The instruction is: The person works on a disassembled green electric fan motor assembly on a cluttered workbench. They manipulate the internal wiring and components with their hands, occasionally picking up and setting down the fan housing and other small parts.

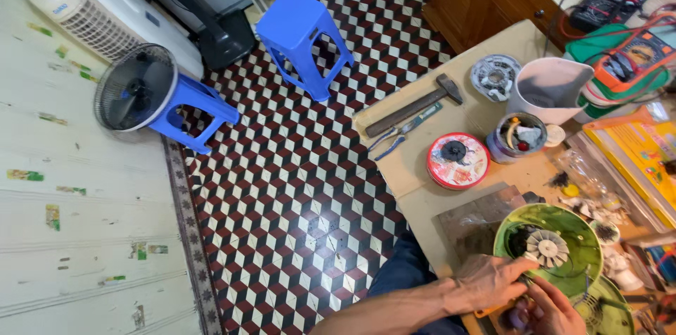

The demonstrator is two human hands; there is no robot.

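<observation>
A round green fan housing (574,226) with a white finned impeller (548,247) at its middle lies on the worktable's near corner. My left hand (493,282) reaches across from the lower left and grips the housing's near rim, fingertips close to the impeller. My right hand (553,314), partly cut off by the bottom edge, is curled around a small dark purple object (517,319); what it is cannot be made out. An orange piece (486,311) pokes out under my left hand.
On the table (415,187) lie a hammer (415,106), blue-handled pliers (401,134), a red round tin (458,160), a jar of small parts (517,136), a white jug (549,89) and an orange multimeter (630,60). Two blue stools (303,36), one carrying a small fan (135,87), stand on the tiled floor.
</observation>
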